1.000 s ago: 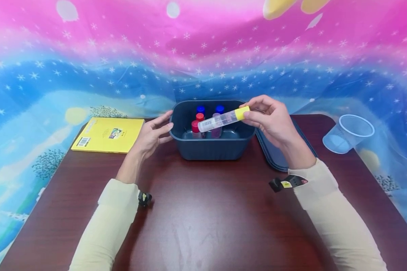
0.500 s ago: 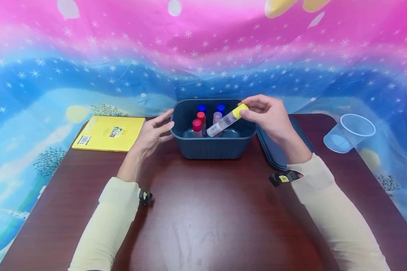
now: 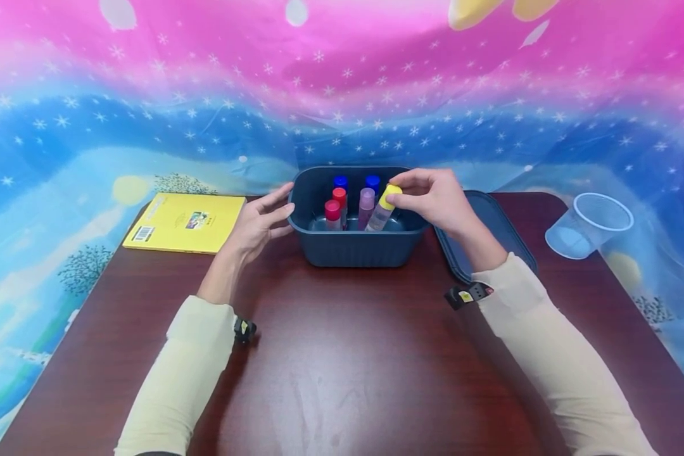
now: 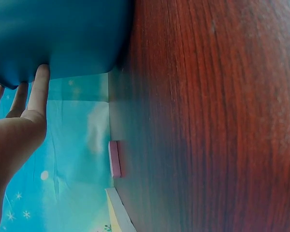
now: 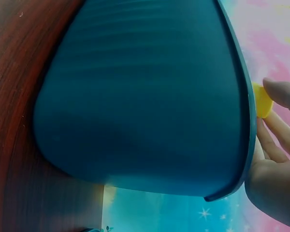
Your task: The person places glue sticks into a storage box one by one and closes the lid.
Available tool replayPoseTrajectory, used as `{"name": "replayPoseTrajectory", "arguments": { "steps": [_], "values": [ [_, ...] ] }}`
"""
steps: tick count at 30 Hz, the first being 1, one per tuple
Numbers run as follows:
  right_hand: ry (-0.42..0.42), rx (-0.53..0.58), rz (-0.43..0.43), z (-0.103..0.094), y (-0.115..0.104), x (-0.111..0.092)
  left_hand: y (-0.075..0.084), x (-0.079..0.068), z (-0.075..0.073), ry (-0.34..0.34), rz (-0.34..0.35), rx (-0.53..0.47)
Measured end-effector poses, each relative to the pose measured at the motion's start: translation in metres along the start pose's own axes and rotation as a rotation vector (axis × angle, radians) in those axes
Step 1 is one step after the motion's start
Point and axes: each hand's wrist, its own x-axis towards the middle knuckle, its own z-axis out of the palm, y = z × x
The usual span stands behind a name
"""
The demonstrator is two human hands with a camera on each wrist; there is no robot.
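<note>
My right hand [image 3: 430, 196] pinches the yellow cap of a clear tube [image 3: 379, 218], which leans slightly inside a dark blue-grey plastic bin [image 3: 356, 251]. In the right wrist view, the yellow cap [image 5: 262, 100] shows just past the bin's rim between thumb and fingers; the tube's body is hidden there. Beside it in the bin stand a purple-capped tube [image 3: 367, 201], two red-capped tubes [image 3: 332, 214] and two blue-capped ones [image 3: 372, 182]. With fingers extended, my left hand [image 3: 256, 221] touches the bin's left side; the left wrist view shows fingertips [image 4: 42, 72] against its wall.
A yellow book [image 3: 188, 221] lies left of the bin on the dark wood table [image 3: 342, 354]. Right of the bin lies a dark lid [image 3: 484, 215], partly under my right forearm. A clear plastic cup [image 3: 587, 225] tilts near the right edge. A patterned cloth [image 3: 342, 82] hangs behind.
My right hand has moved left and lowered the yellow-capped tube into the bin, turning it from nearly level to almost upright. The left hand has stayed at the bin's side.
</note>
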Motion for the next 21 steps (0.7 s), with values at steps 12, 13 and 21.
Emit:
{"name": "replayPoseTrajectory", "arguments": {
  "steps": [12,13,21],
  "values": [
    [-0.120,-0.112,0.016,0.005,-0.001,0.007,-0.001,0.001,0.001,0.001,0.000,0.008],
    [-0.132,-0.121,0.016,0.006,-0.001,0.007,-0.001,0.001,0.001,0.001,0.002,0.009],
    [-0.206,-0.117,0.068,0.009,-0.002,0.014,-0.001,0.001,0.000,-0.002,0.004,0.018]
  ]
}}
